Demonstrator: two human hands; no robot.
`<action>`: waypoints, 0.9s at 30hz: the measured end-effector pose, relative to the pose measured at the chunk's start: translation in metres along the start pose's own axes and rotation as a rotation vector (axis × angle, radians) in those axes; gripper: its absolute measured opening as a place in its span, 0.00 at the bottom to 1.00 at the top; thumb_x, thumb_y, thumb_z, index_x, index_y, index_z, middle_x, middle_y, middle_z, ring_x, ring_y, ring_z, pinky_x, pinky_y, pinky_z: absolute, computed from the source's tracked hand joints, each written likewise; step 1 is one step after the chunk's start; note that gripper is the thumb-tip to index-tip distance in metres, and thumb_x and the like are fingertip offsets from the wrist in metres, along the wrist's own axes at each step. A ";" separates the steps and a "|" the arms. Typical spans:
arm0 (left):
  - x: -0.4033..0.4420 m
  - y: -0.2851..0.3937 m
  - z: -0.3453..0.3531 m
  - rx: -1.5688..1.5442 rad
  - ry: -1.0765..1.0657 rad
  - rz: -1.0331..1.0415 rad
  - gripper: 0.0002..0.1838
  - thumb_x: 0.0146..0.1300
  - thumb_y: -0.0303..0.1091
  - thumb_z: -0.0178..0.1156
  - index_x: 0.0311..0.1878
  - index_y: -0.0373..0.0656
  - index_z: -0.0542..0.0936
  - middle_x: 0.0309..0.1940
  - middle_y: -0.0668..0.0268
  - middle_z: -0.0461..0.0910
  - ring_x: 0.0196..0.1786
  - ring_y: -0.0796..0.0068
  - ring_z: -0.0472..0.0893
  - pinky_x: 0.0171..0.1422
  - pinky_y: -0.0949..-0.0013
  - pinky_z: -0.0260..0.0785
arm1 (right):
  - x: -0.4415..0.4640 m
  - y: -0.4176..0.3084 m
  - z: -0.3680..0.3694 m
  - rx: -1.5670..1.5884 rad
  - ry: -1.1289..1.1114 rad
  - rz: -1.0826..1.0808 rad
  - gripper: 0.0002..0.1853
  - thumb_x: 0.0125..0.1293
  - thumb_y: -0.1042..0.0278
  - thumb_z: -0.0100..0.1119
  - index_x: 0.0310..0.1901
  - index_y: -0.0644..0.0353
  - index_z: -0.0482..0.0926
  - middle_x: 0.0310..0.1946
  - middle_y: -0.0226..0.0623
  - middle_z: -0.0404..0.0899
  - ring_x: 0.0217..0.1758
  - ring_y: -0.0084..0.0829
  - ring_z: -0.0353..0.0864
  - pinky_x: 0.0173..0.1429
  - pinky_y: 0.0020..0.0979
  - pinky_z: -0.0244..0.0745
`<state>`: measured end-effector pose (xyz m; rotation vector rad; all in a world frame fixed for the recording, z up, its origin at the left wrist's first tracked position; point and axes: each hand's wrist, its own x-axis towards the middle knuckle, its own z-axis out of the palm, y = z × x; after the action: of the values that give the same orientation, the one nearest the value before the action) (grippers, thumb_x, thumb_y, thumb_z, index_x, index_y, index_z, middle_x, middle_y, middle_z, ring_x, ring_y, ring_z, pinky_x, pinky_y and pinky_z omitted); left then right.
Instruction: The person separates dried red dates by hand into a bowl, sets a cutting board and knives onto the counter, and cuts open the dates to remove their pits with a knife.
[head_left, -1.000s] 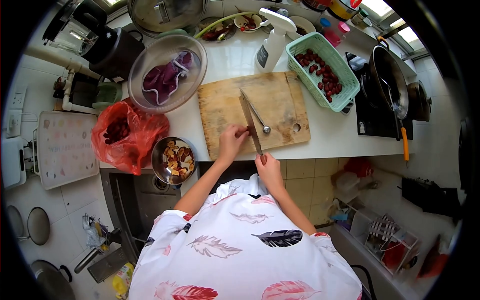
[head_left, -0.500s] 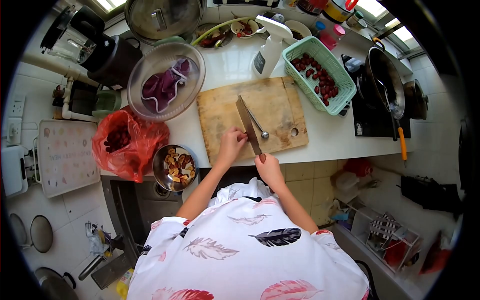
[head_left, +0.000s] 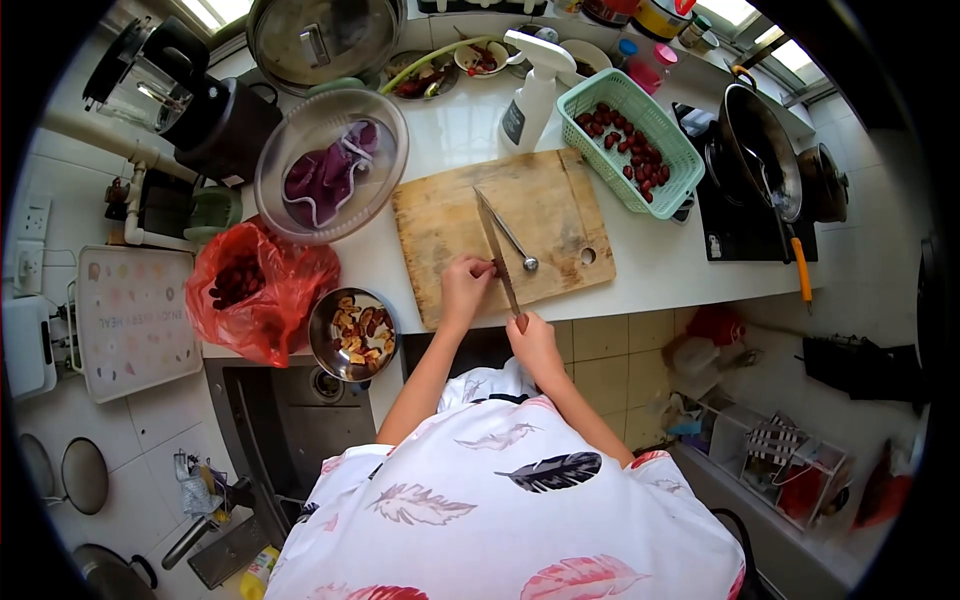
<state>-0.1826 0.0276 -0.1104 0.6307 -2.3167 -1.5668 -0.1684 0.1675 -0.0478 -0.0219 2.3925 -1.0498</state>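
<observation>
My right hand [head_left: 535,340] is closed round the handle of a knife [head_left: 497,247], whose blade points away over the wooden cutting board [head_left: 560,215]. Left of the blade, my left hand [head_left: 466,288] pinches a small dark red piece, perhaps a date, against the board. A metal tool with a round end [head_left: 530,264] lies just right of the knife. Beside the board's left edge stands a metal bowl [head_left: 352,335] of cut pieces. Whole red dates [head_left: 640,160] lie in a green basket [head_left: 688,165] at the back right.
A red plastic bag [head_left: 300,285] with dark red fruit and a clear basin [head_left: 270,205] holding a purple cloth [head_left: 325,175] are at the left. Behind the board stands a spray bottle [head_left: 530,100]. At the right, a wok [head_left: 765,150] sits on the stove.
The view has shifted slightly. The knife blade stands more edge-on than half a second ago, still close to my left fingertips. Both hands keep their grip.
</observation>
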 end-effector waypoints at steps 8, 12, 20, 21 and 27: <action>0.006 -0.012 -0.001 0.030 -0.082 -0.037 0.04 0.45 0.24 0.63 0.27 0.36 0.82 0.30 0.60 0.80 0.31 0.68 0.80 0.36 0.72 0.71 | -0.010 0.021 -0.003 -0.029 0.052 -0.051 0.16 0.58 0.63 0.55 0.23 0.69 0.70 0.20 0.56 0.72 0.27 0.56 0.73 0.31 0.44 0.67; 0.008 -0.009 -0.002 0.027 -0.114 -0.032 0.04 0.45 0.24 0.63 0.27 0.35 0.82 0.31 0.60 0.80 0.31 0.69 0.80 0.36 0.71 0.71 | -0.008 0.013 -0.001 -0.021 0.075 -0.074 0.16 0.58 0.63 0.54 0.23 0.69 0.71 0.20 0.56 0.72 0.27 0.56 0.73 0.31 0.43 0.67; 0.005 -0.009 -0.001 0.042 -0.067 0.034 0.05 0.45 0.22 0.62 0.28 0.35 0.82 0.31 0.59 0.80 0.31 0.67 0.80 0.37 0.71 0.71 | 0.034 -0.016 -0.004 -0.077 -0.062 -0.124 0.16 0.59 0.63 0.52 0.29 0.72 0.74 0.28 0.60 0.74 0.36 0.57 0.74 0.39 0.45 0.70; 0.005 -0.009 -0.001 0.042 -0.066 0.037 0.05 0.45 0.22 0.62 0.28 0.35 0.82 0.31 0.59 0.80 0.31 0.67 0.80 0.37 0.71 0.71 | 0.037 -0.018 -0.002 -0.045 -0.057 -0.099 0.15 0.59 0.63 0.51 0.29 0.71 0.74 0.28 0.61 0.73 0.36 0.58 0.73 0.38 0.45 0.70; 0.001 -0.004 0.001 -0.003 0.006 0.014 0.05 0.45 0.24 0.62 0.28 0.36 0.83 0.28 0.58 0.80 0.31 0.67 0.80 0.37 0.70 0.71 | 0.021 -0.009 -0.006 -0.009 -0.081 -0.002 0.16 0.59 0.62 0.51 0.30 0.71 0.74 0.27 0.61 0.74 0.36 0.58 0.73 0.39 0.45 0.70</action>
<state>-0.1831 0.0269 -0.1150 0.6160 -2.3091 -1.5602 -0.1910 0.1606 -0.0474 -0.0684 2.3248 -1.0191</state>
